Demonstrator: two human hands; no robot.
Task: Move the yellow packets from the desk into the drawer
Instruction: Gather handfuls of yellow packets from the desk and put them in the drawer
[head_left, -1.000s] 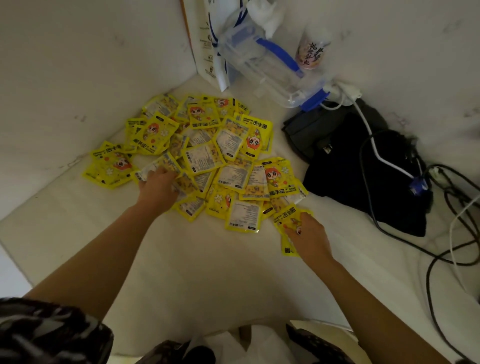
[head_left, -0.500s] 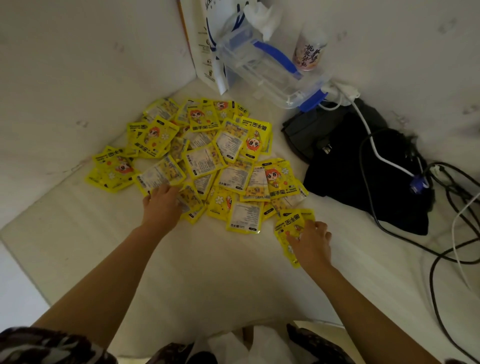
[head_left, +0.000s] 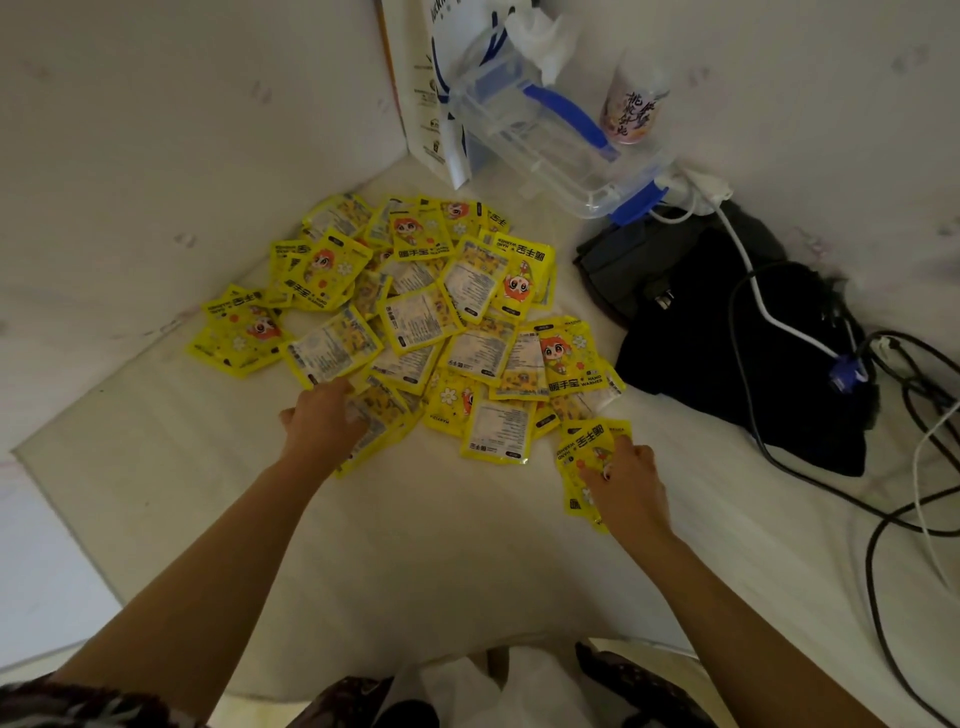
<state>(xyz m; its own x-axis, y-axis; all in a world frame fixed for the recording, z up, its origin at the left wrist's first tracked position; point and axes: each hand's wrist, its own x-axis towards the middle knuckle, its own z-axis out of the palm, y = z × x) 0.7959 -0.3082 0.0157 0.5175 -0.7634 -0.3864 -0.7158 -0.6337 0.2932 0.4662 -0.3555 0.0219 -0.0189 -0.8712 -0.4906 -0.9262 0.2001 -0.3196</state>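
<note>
Yellow packets lie in a loose, overlapping heap on the white desk, some showing a red-haired cartoon face, others a pale printed back. The heap spreads ahead of both hands. Its near edge lies under the left hand; a few packets set slightly apart lie under the right hand.

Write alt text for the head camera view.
Two bare hands reach into a pile of yellow packets on a white desk: the left hand presses on its near edge, the right hand grips a few packets. A clear plastic box and black bag sit behind.
</note>
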